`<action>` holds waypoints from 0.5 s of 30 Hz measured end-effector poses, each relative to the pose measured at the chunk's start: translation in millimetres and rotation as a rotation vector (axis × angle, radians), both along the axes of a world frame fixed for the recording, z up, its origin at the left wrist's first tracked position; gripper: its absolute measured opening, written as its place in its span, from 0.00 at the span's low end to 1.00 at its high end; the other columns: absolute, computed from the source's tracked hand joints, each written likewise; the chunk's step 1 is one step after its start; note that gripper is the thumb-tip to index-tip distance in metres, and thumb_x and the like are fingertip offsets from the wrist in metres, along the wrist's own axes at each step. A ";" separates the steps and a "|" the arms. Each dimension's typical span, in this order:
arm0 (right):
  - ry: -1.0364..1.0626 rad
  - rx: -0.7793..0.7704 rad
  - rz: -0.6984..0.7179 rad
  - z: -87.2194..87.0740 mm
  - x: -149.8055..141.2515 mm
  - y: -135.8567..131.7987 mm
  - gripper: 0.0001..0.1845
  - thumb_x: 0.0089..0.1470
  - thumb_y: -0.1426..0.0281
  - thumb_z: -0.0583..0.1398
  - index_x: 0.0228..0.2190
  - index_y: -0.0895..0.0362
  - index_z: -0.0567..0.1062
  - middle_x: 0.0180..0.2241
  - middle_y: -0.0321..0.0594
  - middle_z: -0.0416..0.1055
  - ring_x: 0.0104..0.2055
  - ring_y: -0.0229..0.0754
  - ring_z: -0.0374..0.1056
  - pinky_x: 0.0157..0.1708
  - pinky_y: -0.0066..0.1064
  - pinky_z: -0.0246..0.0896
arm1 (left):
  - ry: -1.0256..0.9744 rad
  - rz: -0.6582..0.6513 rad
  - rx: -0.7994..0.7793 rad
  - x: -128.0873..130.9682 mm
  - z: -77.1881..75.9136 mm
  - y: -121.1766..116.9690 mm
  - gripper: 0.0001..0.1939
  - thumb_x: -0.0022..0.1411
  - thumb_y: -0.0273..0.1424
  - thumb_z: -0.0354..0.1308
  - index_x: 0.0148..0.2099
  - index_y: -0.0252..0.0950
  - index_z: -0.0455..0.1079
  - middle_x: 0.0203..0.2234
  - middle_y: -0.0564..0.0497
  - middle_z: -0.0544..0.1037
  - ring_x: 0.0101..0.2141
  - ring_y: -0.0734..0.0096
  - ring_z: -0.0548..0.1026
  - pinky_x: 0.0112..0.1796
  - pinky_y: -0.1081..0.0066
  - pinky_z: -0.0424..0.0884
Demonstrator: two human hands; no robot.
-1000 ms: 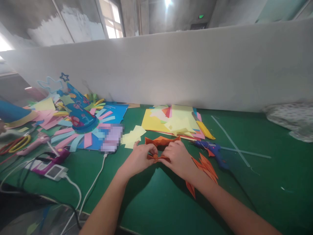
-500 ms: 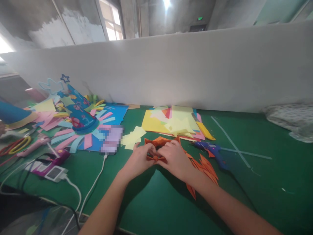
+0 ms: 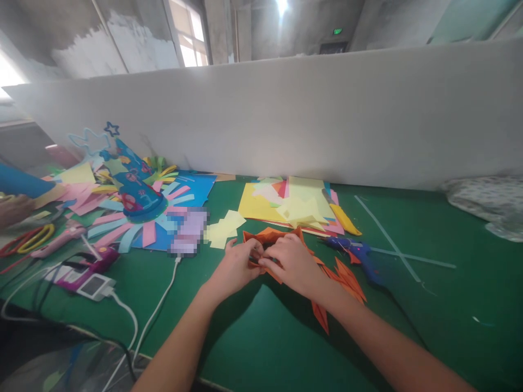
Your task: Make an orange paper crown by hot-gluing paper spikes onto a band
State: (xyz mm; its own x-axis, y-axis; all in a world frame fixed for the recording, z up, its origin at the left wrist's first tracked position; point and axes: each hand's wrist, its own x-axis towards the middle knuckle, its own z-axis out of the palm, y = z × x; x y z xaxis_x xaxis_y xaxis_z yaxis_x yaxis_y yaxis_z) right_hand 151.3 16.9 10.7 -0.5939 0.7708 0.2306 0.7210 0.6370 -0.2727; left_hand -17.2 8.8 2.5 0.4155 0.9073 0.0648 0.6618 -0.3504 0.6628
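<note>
Both my hands meet over a folded orange paper piece [image 3: 272, 235], a ring-like shape with pointed corners. My left hand [image 3: 242, 262] pinches its near left edge between thumb and fingers. My right hand [image 3: 291, 261] grips the near right side, its fingers curled over the edge and the fingertips close to those of my left. Much of the piece is hidden behind my fingers. Beside my right wrist lie more folded orange paper pieces [image 3: 347, 279], partly covered by my forearm.
A blue glue gun [image 3: 362, 256] and a yellow cutter knife [image 3: 345, 219] lie to the right. Behind are coloured paper sheets [image 3: 255, 204]. At left stand a blue party hat [image 3: 137, 185], a phone on a cable and a pink glue gun [image 3: 61, 241]. Another person's hand [image 3: 16, 210] shows far left.
My fingers have shifted slightly on the near edge of the orange paper, and the small folded part seen between them is now covered. The other person's hand has come further into view.
</note>
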 end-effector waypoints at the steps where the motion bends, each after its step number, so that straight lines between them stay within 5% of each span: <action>1: -0.004 0.003 0.002 -0.2 -0.8 0.7 0.15 0.58 0.66 0.53 0.24 0.56 0.75 0.24 0.36 0.72 0.31 0.38 0.62 0.38 0.34 0.46 | 0.004 -0.003 0.001 0.1 0.0 -0.1 0.10 0.52 0.27 0.56 0.36 0.39 0.60 0.30 0.57 0.75 0.32 0.70 0.74 0.55 0.52 0.45; 15: -0.040 0.008 -0.005 4.3 -5.1 1.3 0.18 0.57 0.67 0.54 0.21 0.56 0.76 0.20 0.36 0.72 0.27 0.37 0.62 0.37 0.34 0.47 | 0.108 -0.042 0.046 1.0 2.8 0.0 0.06 0.53 0.27 0.53 0.35 0.38 0.62 0.32 0.53 0.75 0.36 0.65 0.72 0.53 0.53 0.48</action>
State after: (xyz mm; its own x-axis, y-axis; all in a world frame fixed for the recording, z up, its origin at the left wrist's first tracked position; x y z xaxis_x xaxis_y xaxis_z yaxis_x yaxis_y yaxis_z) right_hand 146.2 18.2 15.0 -0.5987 0.7723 0.2124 0.7347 0.6351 -0.2384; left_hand -16.2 8.8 5.2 0.4603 0.8858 0.0591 0.7123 -0.4082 0.5710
